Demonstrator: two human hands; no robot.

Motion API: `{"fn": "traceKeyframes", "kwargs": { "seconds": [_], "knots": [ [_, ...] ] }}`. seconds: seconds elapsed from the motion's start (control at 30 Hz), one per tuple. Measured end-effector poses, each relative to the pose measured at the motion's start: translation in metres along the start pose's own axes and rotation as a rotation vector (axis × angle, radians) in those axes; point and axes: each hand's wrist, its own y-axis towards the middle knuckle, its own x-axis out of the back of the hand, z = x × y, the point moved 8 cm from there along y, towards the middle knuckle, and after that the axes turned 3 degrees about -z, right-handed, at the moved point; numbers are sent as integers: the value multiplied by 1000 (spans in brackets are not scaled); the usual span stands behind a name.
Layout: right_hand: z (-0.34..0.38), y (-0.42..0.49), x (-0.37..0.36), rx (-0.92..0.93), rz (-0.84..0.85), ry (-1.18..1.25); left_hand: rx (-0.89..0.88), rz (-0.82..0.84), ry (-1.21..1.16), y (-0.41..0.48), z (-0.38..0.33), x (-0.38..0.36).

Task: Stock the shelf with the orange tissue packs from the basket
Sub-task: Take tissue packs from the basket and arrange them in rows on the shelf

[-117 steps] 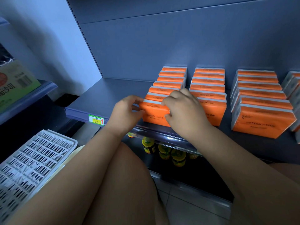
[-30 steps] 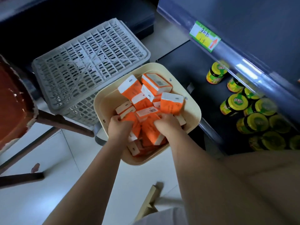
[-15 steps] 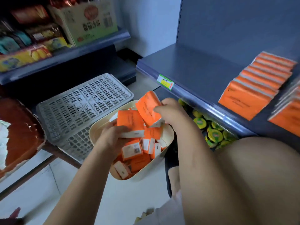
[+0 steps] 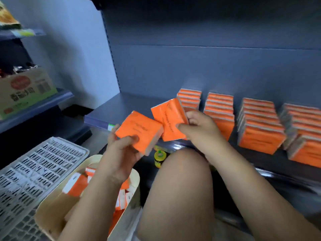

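While left grip [image 4: 121, 153] clasps one slick pack [image 4: 139, 130], right grip [image 4: 201, 129] another.

Left hand [image 4: 119, 153] grips a pack [image 4: 139, 129]; right hand [image 4: 201, 129] pinches a second pack [image 4: 168, 117], shelved rows [image 4: 220, 108] just beyond its fingers.

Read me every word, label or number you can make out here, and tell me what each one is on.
"COTTON TISSUE", faint and partly guessed: on the right-hand pack, pinched by the right hand.
Blurred, unreadable: print on the left-hand pack held in the left hand.
Blurred, unreadable: large Chinese characters and a barcode on the cardboard box.
Mostly hidden, unreadable: the price tag.
Too small: label on the jar.
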Motion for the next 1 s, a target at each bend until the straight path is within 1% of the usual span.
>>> {"fn": "traceKeyframes", "kwargs": {
  "seconds": [0.07, 0.13, 0.2, 0.23, 0.3, 0.37, 0.47, 0.63, 0.77, 0.87, 1.0],
  "knots": [
    [1, -2, 47, 16, -18, -47, -1, 68, 50, 8, 3, -37],
    [0, -5, 89, 25, -50, -134, 20, 57, 81, 14, 10, -68],
    [-6, -7, 124, 15, -76, -171, -2, 9, 199, 19, 13, -95],
    [-9, -10, 137, 7, -89, -174, -28, -10, 261, 22, 14, -106],
    [-19, -16, 161, -9, -132, -153, -62, 12, 336, 28, 17, -131],
    [-36, -21, 179, -37, -197, -96, -47, 54, 343, 32, 25, -152],
    [-61, -23, 194, -94, -236, -41, -44, 149, 418, 31, 42, -177],
    [-65, -19, 206, -101, -228, -23, -98, 355, 603, 36, 62, -198],
    [-64, -16, 212, -79, -244, -38, -182, 390, 701, 42, 59, -209],
    [-63, -18, 225, -46, -312, -53, -271, 422, 769, 43, 59, -215],
    [-65, -22, 245, -55, -377, -73, -356, 406, 931, 46, 64, -219]
  ]
}}
